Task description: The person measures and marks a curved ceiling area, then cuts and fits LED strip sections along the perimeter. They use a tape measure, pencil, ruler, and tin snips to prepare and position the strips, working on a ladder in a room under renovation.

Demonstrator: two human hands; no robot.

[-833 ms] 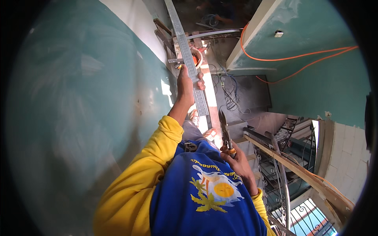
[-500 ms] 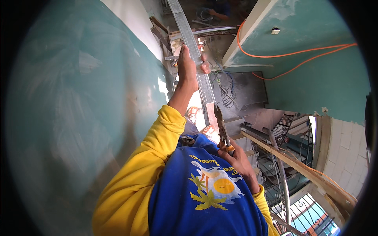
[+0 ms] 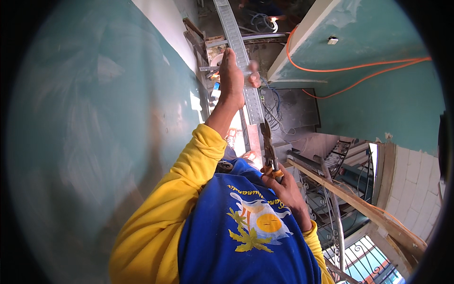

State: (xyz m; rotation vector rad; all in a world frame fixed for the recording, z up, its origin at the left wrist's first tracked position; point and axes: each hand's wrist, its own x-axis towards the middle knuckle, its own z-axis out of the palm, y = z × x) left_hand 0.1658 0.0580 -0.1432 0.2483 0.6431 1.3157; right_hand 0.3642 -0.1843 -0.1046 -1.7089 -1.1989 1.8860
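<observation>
While the left hand (image 3: 232, 78) reaches up and forward, its fingers (image 3: 253, 75) are curled around a long grey metal channel (image 3: 243, 66), thumb side toward the camera, gripping it partway along its length. The channel runs from near the top edge of the head view down toward the person's chest, with a ribbed face and straight flanges. Its lower end (image 3: 255, 116) sits just above the tip of a pair of snips (image 3: 268, 146).

The right hand (image 3: 288, 191) is held close to the chest, fingers closed tight around the orange handles (image 3: 274, 174) of the snips, whose dark blades point up at the channel's end. Whether the blades touch the metal cannot be told.

A yellow sleeve (image 3: 179, 189) covers the left arm, and a blue shirt (image 3: 246, 236) with a printed sun and palm fills the lower middle. To the left stands a teal wall (image 3: 104, 132). Another teal wall (image 3: 378, 99) on the right carries an orange cable (image 3: 359, 68) looping across it. Below the hands lie a wooden plank (image 3: 350, 201), a metal railing (image 3: 331, 189) and loose wires (image 3: 274, 113) on the floor.
</observation>
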